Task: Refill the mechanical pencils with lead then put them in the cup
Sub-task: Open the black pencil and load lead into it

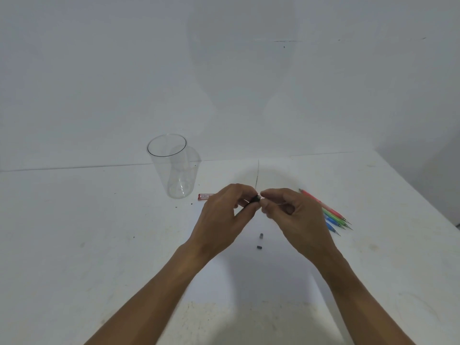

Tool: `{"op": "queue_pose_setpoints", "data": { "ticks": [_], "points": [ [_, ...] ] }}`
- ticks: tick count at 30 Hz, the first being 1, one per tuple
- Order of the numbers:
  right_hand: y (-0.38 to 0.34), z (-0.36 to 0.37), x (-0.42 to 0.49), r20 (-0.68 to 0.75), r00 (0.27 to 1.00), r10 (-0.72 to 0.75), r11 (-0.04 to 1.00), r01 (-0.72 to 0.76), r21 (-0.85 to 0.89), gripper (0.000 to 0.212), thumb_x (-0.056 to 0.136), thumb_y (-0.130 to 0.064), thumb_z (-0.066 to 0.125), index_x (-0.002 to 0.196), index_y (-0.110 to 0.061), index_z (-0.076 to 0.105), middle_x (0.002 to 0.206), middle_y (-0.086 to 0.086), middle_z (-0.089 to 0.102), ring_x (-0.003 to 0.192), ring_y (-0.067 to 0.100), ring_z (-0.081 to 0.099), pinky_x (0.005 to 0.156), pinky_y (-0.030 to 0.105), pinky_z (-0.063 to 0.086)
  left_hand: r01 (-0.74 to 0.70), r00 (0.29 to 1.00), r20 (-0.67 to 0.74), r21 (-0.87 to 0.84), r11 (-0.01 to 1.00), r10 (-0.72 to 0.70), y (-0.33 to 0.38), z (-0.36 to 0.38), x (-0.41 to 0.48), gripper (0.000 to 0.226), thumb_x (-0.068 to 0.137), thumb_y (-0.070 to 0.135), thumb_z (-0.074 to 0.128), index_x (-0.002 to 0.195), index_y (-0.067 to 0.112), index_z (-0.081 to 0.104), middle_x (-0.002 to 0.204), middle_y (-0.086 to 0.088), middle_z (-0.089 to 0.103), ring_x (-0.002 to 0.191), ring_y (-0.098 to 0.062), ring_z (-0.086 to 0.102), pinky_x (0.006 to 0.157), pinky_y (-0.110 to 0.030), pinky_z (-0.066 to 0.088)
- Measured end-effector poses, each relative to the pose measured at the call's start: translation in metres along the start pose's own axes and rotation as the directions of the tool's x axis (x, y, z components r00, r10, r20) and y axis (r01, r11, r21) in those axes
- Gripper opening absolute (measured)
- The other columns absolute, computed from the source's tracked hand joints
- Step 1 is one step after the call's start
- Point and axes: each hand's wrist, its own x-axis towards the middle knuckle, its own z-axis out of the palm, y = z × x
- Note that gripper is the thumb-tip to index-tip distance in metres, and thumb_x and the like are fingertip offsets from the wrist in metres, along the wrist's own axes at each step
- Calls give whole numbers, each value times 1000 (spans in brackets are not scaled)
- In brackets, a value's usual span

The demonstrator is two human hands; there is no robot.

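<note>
Nearest me, on the white, scuffed worktop (99,245), lie two small dark bits: one (258,247) closer, the other (261,236) just beyond it. Both sit below the gap between the two hands.

Above them the hands meet in the air. The left hand (221,215) has its fingers curled round a black pencil (253,200), which slants up to the right, with only a short stretch of it showing between the fingers. The right hand (296,212) is curled too. Its thumb and forefinger pinch at the pencil's upper end, fingertip to fingertip with the left hand. Anything finer held there is too small to make out. A thin dark line (257,174) runs from the fingertips toward the back edge; I cannot tell whether it is a lead or a mark on the worktop.

Just right of the right hand, partly hidden by it, the coloured pencils (332,215) lie side by side on the worktop, red farthest, then green, blue nearest, tips pointing near and right.

Left of the hands, a red lead case (205,196) lies flat, its right end behind the left hand. Just beyond it stands the cup (174,168), clear and upright, well apart from the coloured pencils; through its wall only worktop shows. A pale wall (224,70) rises behind.
</note>
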Motion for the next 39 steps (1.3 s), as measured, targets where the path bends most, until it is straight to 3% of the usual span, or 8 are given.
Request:
{"op": "queue_pose_setpoints", "data": {
  "ticks": [4, 8, 14, 23, 27, 30, 34, 39],
  "points": [
    [11, 1, -11, 186, 978, 96, 979, -59, -196, 19, 91, -28, 65, 108, -22, 71, 94, -9, 73, 79, 3, 66, 83, 19, 54, 48, 998, 51, 10, 999, -48, -2, -3, -5, 7, 91, 26, 65, 97, 28, 62, 91, 19, 66, 88, -1, 64, 76, -20, 51],
    [21, 10, -21, 430, 881, 196, 899, 13, -437, 21, 94, -27, 60, 113, -26, 69, 108, -8, 69, 88, 3, 60, 89, 14, 46, 83, 992, 90, 18, 996, -84, -11, -1, -10, 6, 91, 27, 65, 96, 29, 64, 92, 17, 66, 88, -4, 63, 75, -24, 53],
    [23, 19, -25, 458, 876, 149, 826, 144, -545, 30, 99, -33, 50, 126, -26, 63, 115, -4, 65, 95, 7, 56, 90, 16, 42, 137, 984, 122, -27, 990, -133, -18, 3, -18, 7, 92, 27, 64, 99, 28, 65, 93, 15, 67, 90, -3, 64, 80, -26, 54],
    [26, 19, -18, 548, 813, 194, 786, 205, -583, 21, 101, -27, 49, 118, -21, 60, 110, 1, 62, 97, 12, 56, 92, 21, 47, 149, 983, 121, -62, 987, -141, -14, 2, -17, 8, 92, 25, 64, 100, 26, 66, 94, 15, 67, 91, -2, 63, 78, -22, 53],
    [27, 9, -12, 445, 873, 200, 904, 11, -427, 12, 100, -22, 51, 104, -23, 62, 94, -8, 64, 81, 5, 59, 79, 13, 47, 136, 985, 117, -69, 988, -127, -11, 1, -15, 7, 93, 25, 64, 99, 26, 66, 93, 15, 67, 91, -4, 64, 78, -24, 54],
    [19, 0, -8, 277, 942, 190, 979, -160, -127, 9, 98, -21, 55, 96, -21, 64, 83, -10, 69, 71, 4, 66, 73, 15, 55, 151, 984, 112, -95, 984, -140, -8, 1, -13, 6, 92, 25, 65, 98, 26, 66, 93, 16, 68, 91, -4, 64, 78, -23, 54],
    [3, -3, -4, 159, 952, 260, 906, -298, 301, 10, 96, -18, 57, 100, -15, 66, 88, 2, 74, 78, 14, 71, 74, 26, 60, 163, 983, 111, -134, 977, -149, -3, 0, -11, 8, 91, 23, 65, 98, 23, 68, 92, 16, 69, 89, -3, 65, 78, -23, 54],
    [-2, 2, -3, 149, 942, 302, 836, -336, 433, 17, 94, -16, 60, 106, -7, 67, 91, 10, 73, 83, 22, 71, 80, 36, 60, 167, 983, 110, -162, 973, -150, 0, 0, -8, 10, 91, 24, 65, 100, 23, 70, 92, 15, 70, 88, -3, 66, 81, -27, 54]
  ]
}}
